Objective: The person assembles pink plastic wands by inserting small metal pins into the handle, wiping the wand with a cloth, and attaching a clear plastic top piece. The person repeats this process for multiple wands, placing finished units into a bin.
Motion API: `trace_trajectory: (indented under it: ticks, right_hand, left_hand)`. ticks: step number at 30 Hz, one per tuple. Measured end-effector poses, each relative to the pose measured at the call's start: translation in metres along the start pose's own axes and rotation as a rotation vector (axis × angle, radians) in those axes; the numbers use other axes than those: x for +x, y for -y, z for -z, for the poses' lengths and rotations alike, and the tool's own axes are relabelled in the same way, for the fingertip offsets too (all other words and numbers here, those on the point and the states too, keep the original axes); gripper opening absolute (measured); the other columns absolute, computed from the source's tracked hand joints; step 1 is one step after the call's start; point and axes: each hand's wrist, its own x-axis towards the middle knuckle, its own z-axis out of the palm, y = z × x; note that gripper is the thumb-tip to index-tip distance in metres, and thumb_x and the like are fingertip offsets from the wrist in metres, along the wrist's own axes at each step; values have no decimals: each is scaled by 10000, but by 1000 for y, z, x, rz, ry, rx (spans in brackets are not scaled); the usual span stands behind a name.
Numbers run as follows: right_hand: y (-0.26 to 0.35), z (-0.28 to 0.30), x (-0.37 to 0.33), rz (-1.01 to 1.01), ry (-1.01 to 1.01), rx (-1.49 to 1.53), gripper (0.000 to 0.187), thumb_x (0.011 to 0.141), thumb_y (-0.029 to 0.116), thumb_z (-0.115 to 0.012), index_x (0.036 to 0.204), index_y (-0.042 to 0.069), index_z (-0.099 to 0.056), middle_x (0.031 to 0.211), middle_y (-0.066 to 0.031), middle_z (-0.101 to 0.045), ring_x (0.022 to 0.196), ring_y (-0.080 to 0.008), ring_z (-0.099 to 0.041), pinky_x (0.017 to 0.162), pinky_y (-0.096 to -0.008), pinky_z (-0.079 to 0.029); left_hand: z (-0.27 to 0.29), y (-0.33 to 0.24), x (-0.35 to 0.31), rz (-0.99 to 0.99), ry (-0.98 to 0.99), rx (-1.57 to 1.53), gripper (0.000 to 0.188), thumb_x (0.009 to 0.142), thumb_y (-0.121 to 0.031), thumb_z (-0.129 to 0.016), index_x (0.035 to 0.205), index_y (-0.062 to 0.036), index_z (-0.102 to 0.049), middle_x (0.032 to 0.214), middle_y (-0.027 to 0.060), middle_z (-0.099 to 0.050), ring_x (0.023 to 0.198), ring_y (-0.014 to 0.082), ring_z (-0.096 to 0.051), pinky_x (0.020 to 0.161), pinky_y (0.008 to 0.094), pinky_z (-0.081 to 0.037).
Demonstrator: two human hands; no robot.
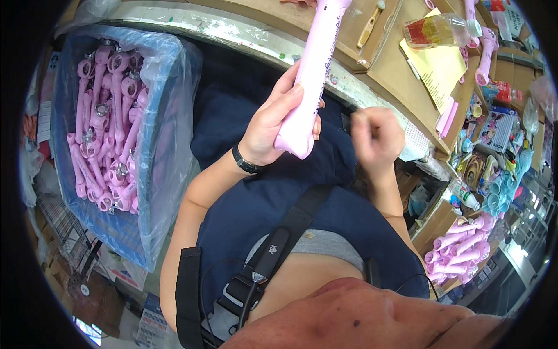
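Note:
My left hand (263, 129) is wrapped round a long pink plastic toy handle (314, 75) with dark lettering down its side. The flared end points toward me, and the other end runs past the top of the view over the workbench. To the right, apart from the handle, my right hand (378, 138) is curled into a fist. It is somewhat blurred, and anything inside it is hidden.
A blue crate (152, 145) lined with clear plastic stands at the left, full of pink handles. On the bench (279, 36) are a brush (371, 26), a plastic bottle (439, 30) and a yellow sheet (433, 72). A cardboard box (431, 230) of pink tubes (462, 247) sits at the right.

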Motion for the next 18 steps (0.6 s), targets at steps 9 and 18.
trace_trajectory:
  ticks: [9, 18]
  right_hand:
    - [-103, -7, -39, 216, -185, -718, 211, 701, 243, -767, 893, 276, -685, 1233, -13, -544, 1193, -254, -422, 1023, -418, -290]
    - [-112, 50, 0, -171, -259, -370, 206, 783, 142, -684, 971, 71, -638, 990, -151, -606, 940, -309, -570, 828, -391, -441]
  left_hand:
    - [1, -5, -18, -134, 96, 488, 1057, 698, -80, -726, 1494, -163, -36, 1380, 205, -391, 886, 215, -606, 778, 353, -515]
    - [4, -28, 9, 42, 40, 90, 383, 928, -215, -494, 1247, -26, -400, 1020, 160, -590, 850, 240, -627, 880, 423, -491]
